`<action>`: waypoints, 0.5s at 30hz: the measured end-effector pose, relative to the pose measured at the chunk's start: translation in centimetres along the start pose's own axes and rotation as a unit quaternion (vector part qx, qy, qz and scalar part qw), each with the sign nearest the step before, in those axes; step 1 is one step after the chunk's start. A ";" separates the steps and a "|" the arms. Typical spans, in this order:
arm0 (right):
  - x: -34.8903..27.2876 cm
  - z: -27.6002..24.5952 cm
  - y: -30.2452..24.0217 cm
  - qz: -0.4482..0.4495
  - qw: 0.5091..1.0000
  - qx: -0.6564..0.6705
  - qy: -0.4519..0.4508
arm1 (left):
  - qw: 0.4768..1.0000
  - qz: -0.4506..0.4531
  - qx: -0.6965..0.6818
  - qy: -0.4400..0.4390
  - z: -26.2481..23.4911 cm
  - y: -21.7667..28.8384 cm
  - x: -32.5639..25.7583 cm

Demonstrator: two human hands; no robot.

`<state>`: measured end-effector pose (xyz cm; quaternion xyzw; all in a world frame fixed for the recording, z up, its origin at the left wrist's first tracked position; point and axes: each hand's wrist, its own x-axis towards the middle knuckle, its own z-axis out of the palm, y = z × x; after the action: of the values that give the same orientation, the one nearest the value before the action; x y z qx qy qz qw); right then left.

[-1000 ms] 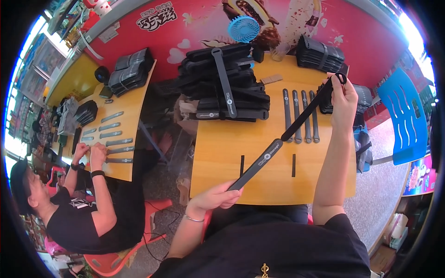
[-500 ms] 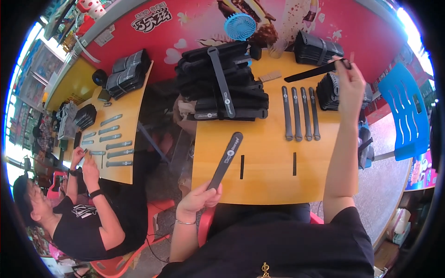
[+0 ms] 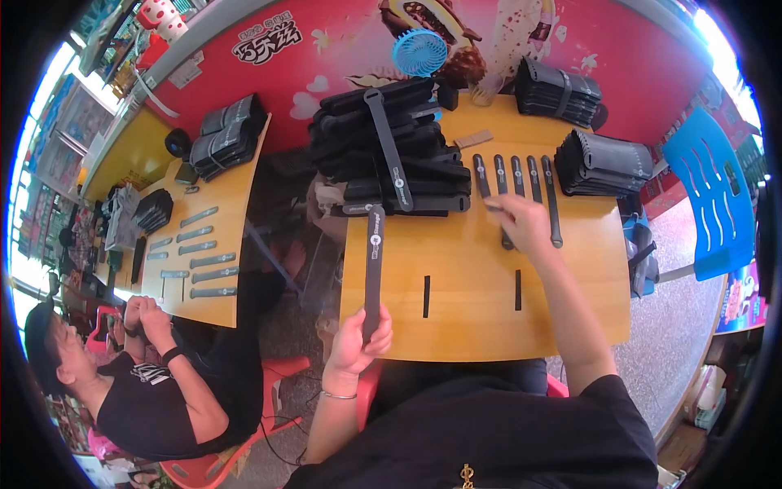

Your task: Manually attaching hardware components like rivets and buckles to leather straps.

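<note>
A grey strap [image 3: 375,253] with a rounded end and white print stands nearly upright in my left hand [image 3: 359,342], which is closed round its lower end. At the left end of a row of straps [image 3: 516,175], my right hand [image 3: 525,224] pinches the lower part of another grey strap [image 3: 481,175] lying on the table. My right fingers and palm hide the lower ends of some straps in that row. Two short black strips [image 3: 427,296] lie apart on the wood in front of me.
A high pile of black straps [image 3: 391,122] stands at the back left of the table [image 3: 472,334]. Bundled straps [image 3: 603,163] sit at the right, with another bundle [image 3: 558,91] behind. A blue fan [image 3: 419,53] is at the back. A co-worker [image 3: 155,383] sits at the left table.
My right hand has come from the right-hand bundle to the row, bringing a strap to its left end. My left hand has turned its strap more upright.
</note>
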<state>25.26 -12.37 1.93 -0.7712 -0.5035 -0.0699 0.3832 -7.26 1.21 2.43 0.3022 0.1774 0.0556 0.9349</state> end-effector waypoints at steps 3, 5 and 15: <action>-1.6 1.0 0.2 -0.050 0.998 -0.031 -0.027 | 0.999 0.017 -0.027 0.002 0.2 -0.4 0.5; -2.0 0.5 -0.3 -0.016 0.994 -0.046 -0.100 | 0.999 0.027 -0.045 -0.005 0.5 -0.6 0.8; -1.8 0.2 -0.3 -0.017 0.985 -0.100 -0.136 | 0.997 0.049 -0.052 -0.009 1.7 -1.3 1.6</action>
<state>24.05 -13.50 1.09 -0.7990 -0.5548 -0.0204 0.2310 -5.10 -0.41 2.51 0.2618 0.1506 0.1075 0.9472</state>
